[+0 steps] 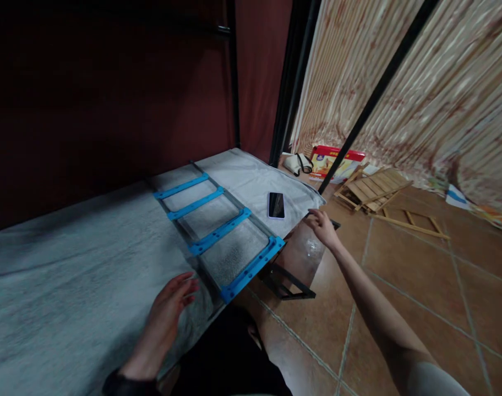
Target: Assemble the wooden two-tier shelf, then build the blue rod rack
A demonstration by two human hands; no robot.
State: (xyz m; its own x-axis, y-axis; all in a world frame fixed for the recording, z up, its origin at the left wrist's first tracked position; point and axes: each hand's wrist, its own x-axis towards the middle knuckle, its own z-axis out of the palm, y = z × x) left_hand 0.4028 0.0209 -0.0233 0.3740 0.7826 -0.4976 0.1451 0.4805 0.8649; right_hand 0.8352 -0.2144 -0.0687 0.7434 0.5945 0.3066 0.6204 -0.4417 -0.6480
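Observation:
My left hand (168, 311) rests on the grey cloth shelf (77, 264) with its fingers stretched out and apart, holding nothing, just left of a ladder-like frame (218, 234) with blue plastic crossbars lying on the cloth. My right hand (323, 226) reaches out to the shelf's right front corner, fingers curled at the edge of the cloth beside a black metal bar; what the fingers grip is hidden. A dark phone (276, 204) lies face up on the cloth between the frame and my right hand.
Black upright poles (292, 82) rise behind the shelf. A dark red fabric wall (110, 93) stands at the back. On the brown tile floor (399, 286) lie folded wooden slats (372, 190), a red and yellow box (331, 162) and a white bag (297, 163). A striped curtain (441, 93) hangs at right.

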